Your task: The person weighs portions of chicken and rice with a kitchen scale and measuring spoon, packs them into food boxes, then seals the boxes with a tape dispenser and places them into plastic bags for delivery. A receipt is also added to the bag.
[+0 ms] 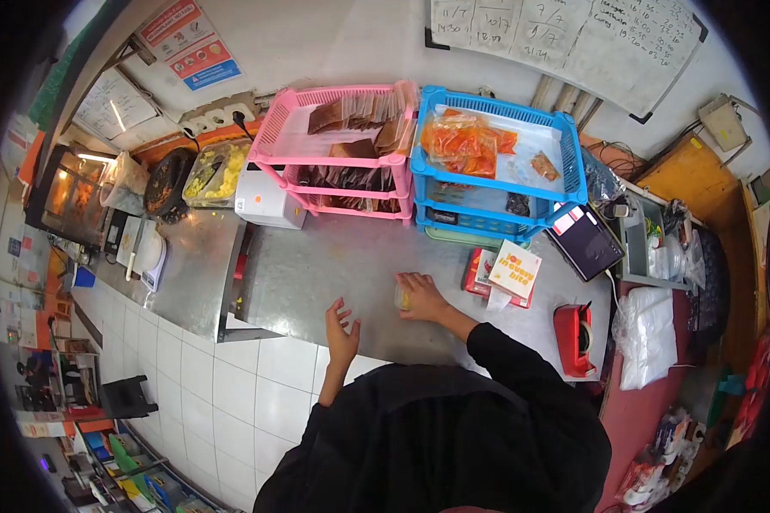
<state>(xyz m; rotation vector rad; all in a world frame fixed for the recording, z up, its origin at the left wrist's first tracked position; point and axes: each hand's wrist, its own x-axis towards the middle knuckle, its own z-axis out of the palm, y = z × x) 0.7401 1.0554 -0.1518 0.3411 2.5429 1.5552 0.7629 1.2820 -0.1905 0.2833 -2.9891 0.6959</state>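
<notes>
My right hand [424, 298] is over a small clear tub [400, 299] with something yellow in it, its fingers curled round the top. The tub stands on the steel table [316, 265], partly hidden under the palm. To the left, my left hand [343, 332] is raised by the table's front edge, fingers apart and holding nothing. Right of my right hand lie a white box with orange lettering [515, 269] and a red box [475, 278], with a white piece of paper sticking out below.
Pink tiered trays [269, 141] and blue tiered trays [573, 162] with packed food stand at the back. A red tape dispenser [573, 342] and a dark tablet [592, 250] are at right. Further left are a white scale [151, 256] and a tub of yellow pieces [218, 175].
</notes>
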